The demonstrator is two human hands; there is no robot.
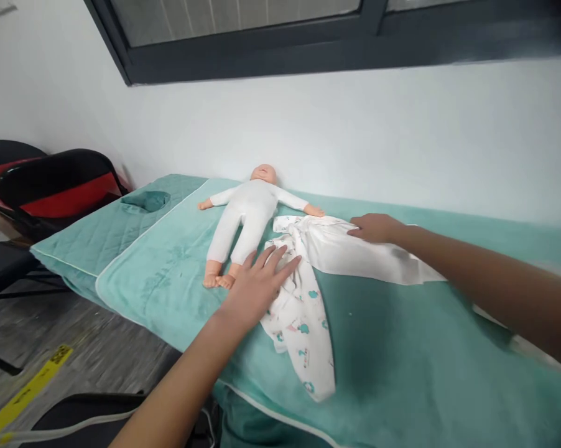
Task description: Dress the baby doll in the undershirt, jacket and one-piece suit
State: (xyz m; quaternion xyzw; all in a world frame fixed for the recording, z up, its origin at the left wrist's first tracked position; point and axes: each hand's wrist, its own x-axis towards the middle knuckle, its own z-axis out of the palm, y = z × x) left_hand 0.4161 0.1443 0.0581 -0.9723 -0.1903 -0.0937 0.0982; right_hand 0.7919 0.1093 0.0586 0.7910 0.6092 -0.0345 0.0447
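Note:
A baby garment [308,323], white with small teal prints, lies rumpled on the green cover. My left hand [257,283] rests over its printed part with the fingers spread. A plain white stretch of cloth [350,252] runs right from the print; whether it is the same garment's inside I cannot tell. At its upper edge my right hand [376,228] has its fingers curled onto the white cloth, the fingertips partly hidden. A baby doll [250,205] with a white body lies on its back to the left, arms out, one hand near the cloth.
The green padded bed [159,292] runs along a white wall below a dark window frame [243,59]. At its left end is a face hole [146,201]. Black and red folding chairs [66,186] stand at left. More white cloth [537,348] lies beneath my right forearm.

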